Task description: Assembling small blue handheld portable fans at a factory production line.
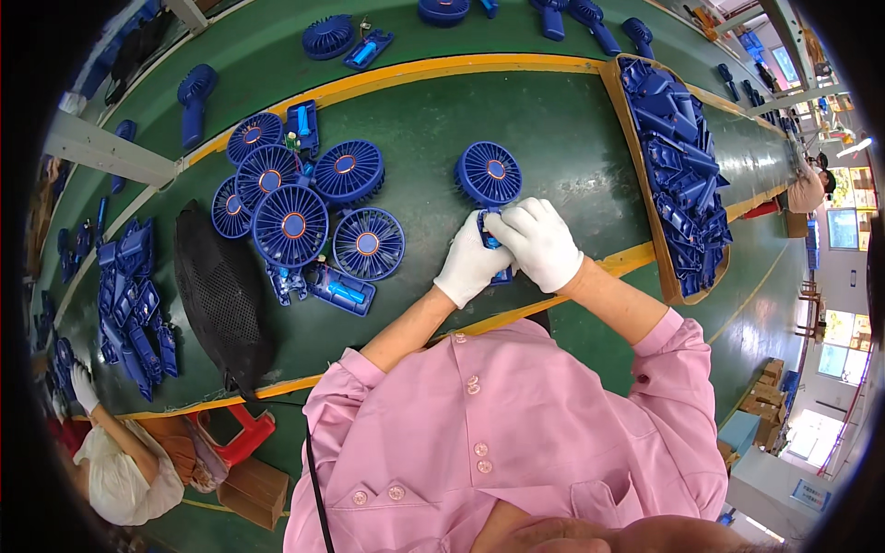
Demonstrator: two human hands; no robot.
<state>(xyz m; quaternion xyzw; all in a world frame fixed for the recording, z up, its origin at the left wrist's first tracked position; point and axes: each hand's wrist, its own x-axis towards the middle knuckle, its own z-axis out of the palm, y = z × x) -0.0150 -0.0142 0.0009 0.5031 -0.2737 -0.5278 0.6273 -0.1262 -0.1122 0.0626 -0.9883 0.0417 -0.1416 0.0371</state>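
Note:
Both my hands wear white gloves and meet at a blue handheld fan (489,173) near the table's front edge. Its round grille points away from me, and its handle runs back between my palms. My left hand (468,262) wraps the handle from the left side. From the right, my right hand (539,241) closes over the upper handle, just below the fan head. Some blue handle parts show between the gloves; the fingertips are partly hidden. To the left lies a cluster of several blue fan heads (291,226), some with open handle halves (343,289) attached.
A cardboard tray (636,175) heaped with blue plastic handle shells (678,157) stands at my right. A black mesh bag (217,295) lies left of the fan heads, with more blue shells (134,304) beyond it. Finished-looking fans (192,106) lie on a green belt. Another person (124,461) works at the far left.

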